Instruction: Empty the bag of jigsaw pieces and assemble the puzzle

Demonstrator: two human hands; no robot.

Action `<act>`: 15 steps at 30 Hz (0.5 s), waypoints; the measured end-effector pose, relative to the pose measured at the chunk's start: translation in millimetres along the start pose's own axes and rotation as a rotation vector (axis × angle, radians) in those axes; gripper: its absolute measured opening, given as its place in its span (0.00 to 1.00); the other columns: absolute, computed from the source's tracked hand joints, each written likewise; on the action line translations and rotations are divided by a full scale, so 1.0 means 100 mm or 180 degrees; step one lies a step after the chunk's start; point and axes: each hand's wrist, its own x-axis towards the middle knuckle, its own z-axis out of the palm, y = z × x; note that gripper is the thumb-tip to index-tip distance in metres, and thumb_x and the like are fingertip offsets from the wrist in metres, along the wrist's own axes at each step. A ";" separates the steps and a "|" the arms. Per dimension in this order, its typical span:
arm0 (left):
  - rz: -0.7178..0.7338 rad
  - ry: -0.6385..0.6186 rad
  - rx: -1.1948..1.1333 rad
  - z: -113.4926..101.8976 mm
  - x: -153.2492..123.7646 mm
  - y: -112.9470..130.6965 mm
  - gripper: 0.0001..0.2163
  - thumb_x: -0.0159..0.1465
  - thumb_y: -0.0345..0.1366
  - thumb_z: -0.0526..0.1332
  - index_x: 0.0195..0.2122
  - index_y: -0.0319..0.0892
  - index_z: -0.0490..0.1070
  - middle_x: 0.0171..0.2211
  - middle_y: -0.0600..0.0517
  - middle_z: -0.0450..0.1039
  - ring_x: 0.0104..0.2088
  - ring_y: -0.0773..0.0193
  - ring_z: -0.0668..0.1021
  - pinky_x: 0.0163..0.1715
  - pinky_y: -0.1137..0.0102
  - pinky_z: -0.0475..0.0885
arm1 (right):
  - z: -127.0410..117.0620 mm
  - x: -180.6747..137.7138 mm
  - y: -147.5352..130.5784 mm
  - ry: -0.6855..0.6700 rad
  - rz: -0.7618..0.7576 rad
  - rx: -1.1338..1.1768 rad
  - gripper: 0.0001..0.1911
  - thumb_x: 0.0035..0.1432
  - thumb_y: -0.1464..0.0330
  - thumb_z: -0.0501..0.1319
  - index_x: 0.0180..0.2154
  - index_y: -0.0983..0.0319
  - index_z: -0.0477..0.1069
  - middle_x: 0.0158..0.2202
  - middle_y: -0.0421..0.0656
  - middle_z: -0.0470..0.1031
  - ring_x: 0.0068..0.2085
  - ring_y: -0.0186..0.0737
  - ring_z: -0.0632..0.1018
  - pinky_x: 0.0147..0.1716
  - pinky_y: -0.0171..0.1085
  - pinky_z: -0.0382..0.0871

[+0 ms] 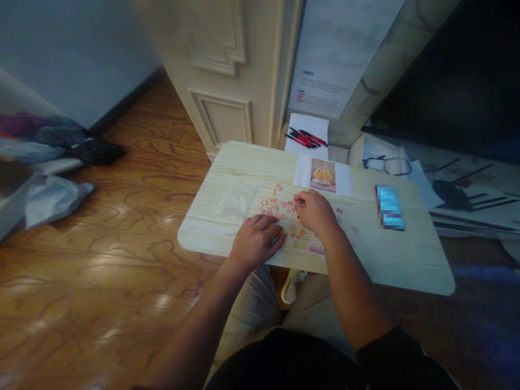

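Small pink and orange puzzle pieces (pixel 275 205) lie scattered on a pale wooden table (pixel 406 254). My left hand (pixel 257 241) rests on the table at the near edge of the pile, its fingers curled down over some pieces. My right hand (pixel 316 212) sits just right of the pile with fingertips pinched together at a small piece. A picture card of a yellow duck-like figure (pixel 323 175) lies behind the pile. An empty clear plastic bag (pixel 235 201) lies to the left of the pieces.
A blue phone (pixel 389 206) lies at the table's right. Behind the table are red and black pens (pixel 306 139) on white paper, glasses (pixel 385 164), and a cream panelled door (pixel 227 70). Bags (pixel 44 162) lie on the wooden floor at left.
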 end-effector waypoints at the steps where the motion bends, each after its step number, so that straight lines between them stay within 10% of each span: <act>1: -0.0015 -0.0004 0.0018 0.00 0.01 -0.01 0.09 0.72 0.42 0.61 0.43 0.48 0.80 0.53 0.49 0.78 0.52 0.54 0.77 0.53 0.56 0.73 | 0.02 0.00 -0.03 0.0011 0.0083 -0.0081 0.10 0.68 0.68 0.59 0.44 0.60 0.80 0.46 0.48 0.80 0.49 0.44 0.78 0.53 0.39 0.68; 15: -0.0845 0.0120 0.0504 -0.07 0.52 -0.14 0.10 0.68 0.39 0.60 0.45 0.47 0.80 0.49 0.44 0.77 0.49 0.46 0.74 0.44 0.53 0.69 | 0.20 0.10 0.03 0.0300 0.0373 0.0107 0.04 0.61 0.72 0.62 0.37 0.60 0.76 0.40 0.48 0.79 0.42 0.44 0.78 0.46 0.40 0.70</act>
